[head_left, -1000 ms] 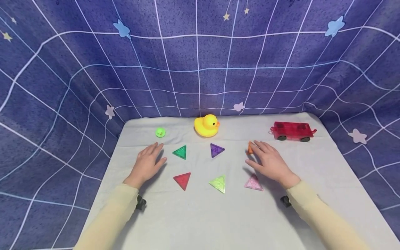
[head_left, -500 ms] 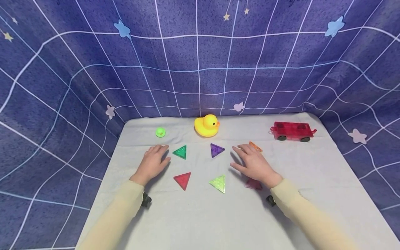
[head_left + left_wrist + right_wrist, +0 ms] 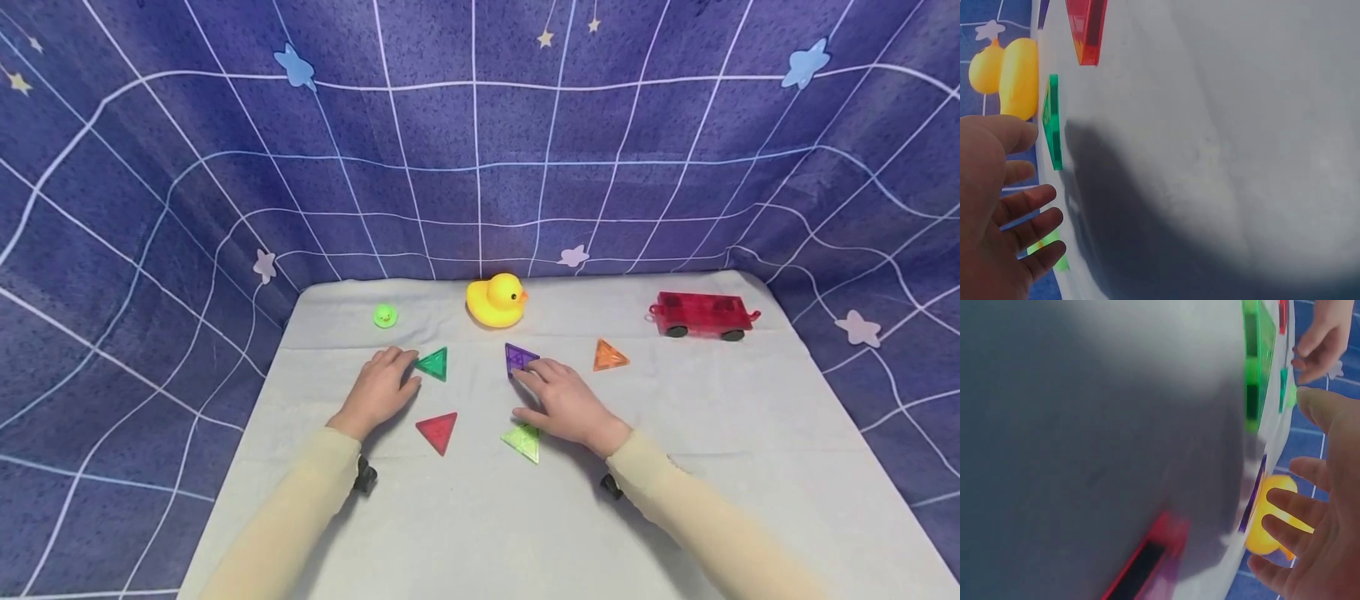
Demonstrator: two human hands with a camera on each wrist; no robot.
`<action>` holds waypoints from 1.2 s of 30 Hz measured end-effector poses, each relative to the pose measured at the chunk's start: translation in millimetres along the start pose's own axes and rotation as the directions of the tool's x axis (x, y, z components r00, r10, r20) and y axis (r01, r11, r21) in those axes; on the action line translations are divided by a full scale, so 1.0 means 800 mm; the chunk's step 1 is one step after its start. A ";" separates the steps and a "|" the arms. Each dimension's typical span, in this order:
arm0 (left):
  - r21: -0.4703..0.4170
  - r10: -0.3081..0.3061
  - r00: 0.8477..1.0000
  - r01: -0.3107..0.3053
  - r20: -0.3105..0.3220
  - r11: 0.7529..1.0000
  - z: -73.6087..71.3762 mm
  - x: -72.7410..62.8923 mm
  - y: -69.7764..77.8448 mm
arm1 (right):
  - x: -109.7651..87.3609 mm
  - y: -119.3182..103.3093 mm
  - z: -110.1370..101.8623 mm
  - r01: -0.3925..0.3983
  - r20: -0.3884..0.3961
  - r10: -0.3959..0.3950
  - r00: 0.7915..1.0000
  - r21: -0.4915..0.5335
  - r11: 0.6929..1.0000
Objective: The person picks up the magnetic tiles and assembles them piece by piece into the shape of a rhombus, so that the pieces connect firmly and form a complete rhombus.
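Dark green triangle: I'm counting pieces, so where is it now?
In the head view, the dark green triangle lies left of centre, just right of the left hand and behind the red triangle.

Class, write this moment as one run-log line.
left hand: empty, beside green triangle | right hand: empty, above purple triangle and lime triangle | farther back: yellow duck, red wagon

A curtained-off play nook, by the look of it; the room beyond is hidden. Blue fabric (image 3: pixel 420 187) printed with stars and grid lines surrounds the far, left and right edges of a cloth-covered desk (image 3: pixel 465 525). A rubber duck (image 3: pixel 493 303) by the far edge, a toy wagon (image 3: pixel 703 313) near the far right corner and translucent triangular tiles (image 3: pixel 438 432) suggest play.
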State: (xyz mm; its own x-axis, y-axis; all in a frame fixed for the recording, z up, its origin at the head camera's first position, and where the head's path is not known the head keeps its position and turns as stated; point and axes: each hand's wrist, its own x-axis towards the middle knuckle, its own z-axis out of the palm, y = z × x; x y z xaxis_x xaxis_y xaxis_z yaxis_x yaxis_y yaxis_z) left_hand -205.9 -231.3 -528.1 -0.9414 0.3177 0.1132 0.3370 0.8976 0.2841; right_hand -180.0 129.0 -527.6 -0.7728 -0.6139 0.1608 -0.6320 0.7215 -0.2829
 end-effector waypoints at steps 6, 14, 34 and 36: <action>0.009 -0.013 1.000 0.013 -0.001 1.000 0.001 0.006 0.006 | 0.013 -0.018 0.008 0.070 0.021 -0.070 0.997 0.008 0.998; 0.010 -0.032 0.999 0.032 0.016 0.999 0.007 0.017 0.010 | 0.030 -0.044 0.018 0.145 0.032 -0.144 0.989 -0.012 0.989; 0.042 -0.042 0.999 0.041 0.014 0.998 0.017 0.025 0.014 | 0.057 -0.104 0.047 0.331 0.056 -0.327 0.943 -0.073 0.941; 0.041 -0.034 0.999 0.034 0.003 0.999 0.017 0.025 0.014 | 0.059 -0.110 0.048 0.357 0.045 -0.354 0.934 -0.089 0.930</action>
State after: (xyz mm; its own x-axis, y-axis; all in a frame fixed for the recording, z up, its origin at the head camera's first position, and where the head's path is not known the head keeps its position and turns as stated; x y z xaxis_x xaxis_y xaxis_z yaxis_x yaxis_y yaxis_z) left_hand -221.1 -210.5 -535.4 -0.9524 0.2879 0.1008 0.3043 0.9197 0.2483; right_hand -158.6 24.2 -531.7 -0.4953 -0.8435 0.2080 -0.8687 0.4802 -0.1213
